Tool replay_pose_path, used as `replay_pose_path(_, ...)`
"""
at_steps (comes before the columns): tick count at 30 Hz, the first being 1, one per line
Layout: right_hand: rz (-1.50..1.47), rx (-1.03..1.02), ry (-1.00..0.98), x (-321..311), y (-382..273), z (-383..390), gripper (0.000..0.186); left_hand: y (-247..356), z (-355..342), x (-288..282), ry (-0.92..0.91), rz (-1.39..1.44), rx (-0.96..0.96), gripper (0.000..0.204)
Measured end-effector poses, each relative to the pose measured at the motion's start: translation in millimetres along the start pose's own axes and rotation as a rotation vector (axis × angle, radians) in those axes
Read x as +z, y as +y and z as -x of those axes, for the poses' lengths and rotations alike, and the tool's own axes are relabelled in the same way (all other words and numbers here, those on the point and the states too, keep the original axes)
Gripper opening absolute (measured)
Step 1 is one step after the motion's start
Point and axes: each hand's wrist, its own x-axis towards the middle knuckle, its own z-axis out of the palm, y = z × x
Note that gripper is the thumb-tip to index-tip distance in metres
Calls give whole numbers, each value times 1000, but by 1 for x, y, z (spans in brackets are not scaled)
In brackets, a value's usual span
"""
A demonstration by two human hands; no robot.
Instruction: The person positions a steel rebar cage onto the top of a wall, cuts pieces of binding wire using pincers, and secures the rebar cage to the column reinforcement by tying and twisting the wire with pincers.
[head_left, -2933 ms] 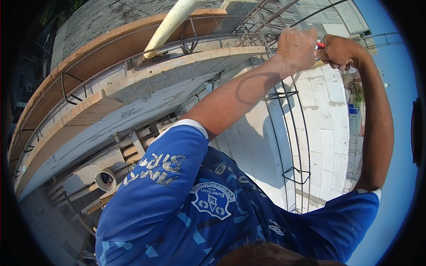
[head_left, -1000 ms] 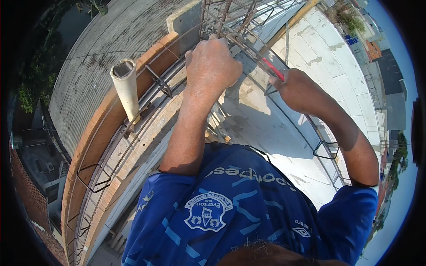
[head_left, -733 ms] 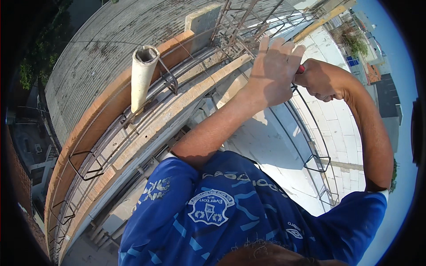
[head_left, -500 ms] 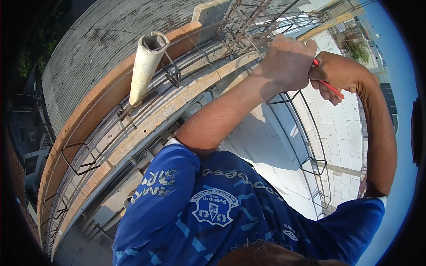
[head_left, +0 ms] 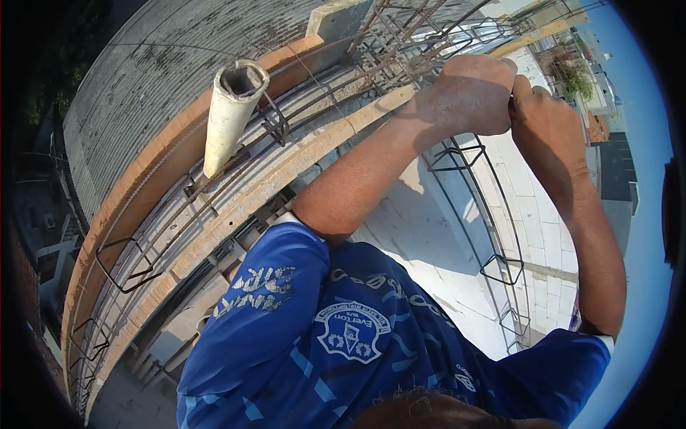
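Note:
My left hand (head_left: 477, 94) is a closed fist at the upper right, beside the crossing steel bars; whatever it holds is hidden. Right against it, my right hand (head_left: 549, 125) is wrapped round a red-handled tool (head_left: 511, 109). Only a sliver of red shows between the two hands, and the tool's working end is out of sight. Just beyond the left fist lies a tangle of rebar (head_left: 407, 53). Below the hands, a black rebar cage with square stirrups (head_left: 464, 157) runs down along the white block wall (head_left: 547, 236).
Left of my arm stands a pale plastic pipe (head_left: 230, 121), rising from the formwork channel between an outer wooden board (head_left: 143, 171) and an inner plank (head_left: 286, 171). Square stirrups (head_left: 128, 261) stick up along that channel. A corrugated roof (head_left: 171, 79) lies beyond.
My right hand has turned and its forearm straightened, and the red handle that stuck out below it is now mostly hidden. My left fist has shifted slightly right.

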Motion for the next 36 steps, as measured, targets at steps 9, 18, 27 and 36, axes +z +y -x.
replay_pose_path(9,-676,197,-1070,-18,35,-50,23,-11,11,25,352,-181,-28,36)
replay_pose_path(18,231,-120,358,13,-4,4,32,-1,-4,-20,-137,-80,-177,28)
replay_pose_path(27,-414,95,-519,-14,7,-12,37,-13,66,-26,352,-149,52,42)
replay_pose_path(36,-997,413,-892,-28,-22,0,37,-18,100,-42,114,-439,-270,49)
